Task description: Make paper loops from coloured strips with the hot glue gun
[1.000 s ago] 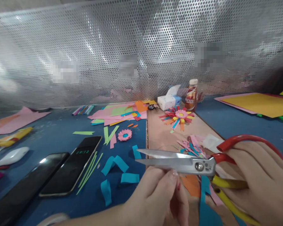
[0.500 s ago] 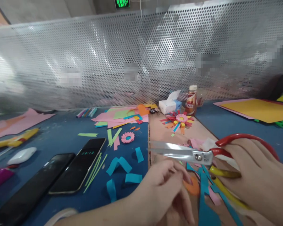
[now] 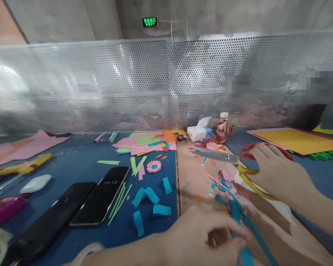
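Observation:
My right hand is on the scissors, over their red and yellow handles. The blades point left above the wooden strip of the table, close to a red and pink paper flower. At the bottom, my left hand is slightly blurred, fingers curled, with thumb and finger drawn together. Whatever lies between those fingertips is hidden. Blue paper strips run beside this hand, among pink scraps. Cut blue pieces lie on the blue tabletop to its left, below a small pink paper flower.
A phone and a black case lie at left, beside thin green strips. Coloured sheets, a tissue box and a bottle stand or lie before the perforated metal screen. More sheets lie right.
My right hand and the scissors have moved farther away from me, towards the red paper flower. My left hand has shifted down and slightly right. The view has tilted up a little.

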A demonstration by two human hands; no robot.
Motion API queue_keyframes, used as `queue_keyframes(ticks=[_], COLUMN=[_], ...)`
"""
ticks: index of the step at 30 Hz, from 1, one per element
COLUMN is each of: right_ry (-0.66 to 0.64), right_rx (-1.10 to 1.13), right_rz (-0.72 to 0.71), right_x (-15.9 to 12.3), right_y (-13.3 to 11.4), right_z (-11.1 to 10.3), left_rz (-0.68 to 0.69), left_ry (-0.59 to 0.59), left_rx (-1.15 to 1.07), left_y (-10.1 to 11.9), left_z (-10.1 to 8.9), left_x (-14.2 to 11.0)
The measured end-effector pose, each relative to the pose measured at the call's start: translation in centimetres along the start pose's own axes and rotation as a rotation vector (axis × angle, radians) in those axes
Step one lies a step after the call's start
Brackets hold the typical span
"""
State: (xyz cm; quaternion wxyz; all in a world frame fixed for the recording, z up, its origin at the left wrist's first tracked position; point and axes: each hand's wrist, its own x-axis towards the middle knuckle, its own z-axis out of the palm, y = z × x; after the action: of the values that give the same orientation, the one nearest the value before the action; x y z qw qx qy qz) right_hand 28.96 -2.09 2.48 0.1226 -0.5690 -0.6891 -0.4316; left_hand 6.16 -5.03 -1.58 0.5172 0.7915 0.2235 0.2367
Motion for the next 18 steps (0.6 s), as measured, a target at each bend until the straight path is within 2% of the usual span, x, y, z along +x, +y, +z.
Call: queue_keyframes(ticks=[5,8,12,18], right_ry=[0.009,0.038,0.001,-0.17], right_rx=[-0.045,-0.043,-0.026,-0.06], right_rz=[-0.012,0.048,0.109,0.222], right_x=[2.2,1.8,-0.3,-1.8], right_y=[2.0,3.2,4.9,6.8], right_z=[3.2,6.0,9.1,10.8], left_rz=[0.133,0.058,-0.02,-0.039], left_ry=[0.121,0.131,0.198,0.32], left_rx=[0.02,-0.016,-0.231,-0.373], left_y=[-0.1,-0.5,-1.1,-1.6], left_z=[-0.7,-0.8,-0.9,-1.7], left_x=[0.1,0.2,0.9,1.8])
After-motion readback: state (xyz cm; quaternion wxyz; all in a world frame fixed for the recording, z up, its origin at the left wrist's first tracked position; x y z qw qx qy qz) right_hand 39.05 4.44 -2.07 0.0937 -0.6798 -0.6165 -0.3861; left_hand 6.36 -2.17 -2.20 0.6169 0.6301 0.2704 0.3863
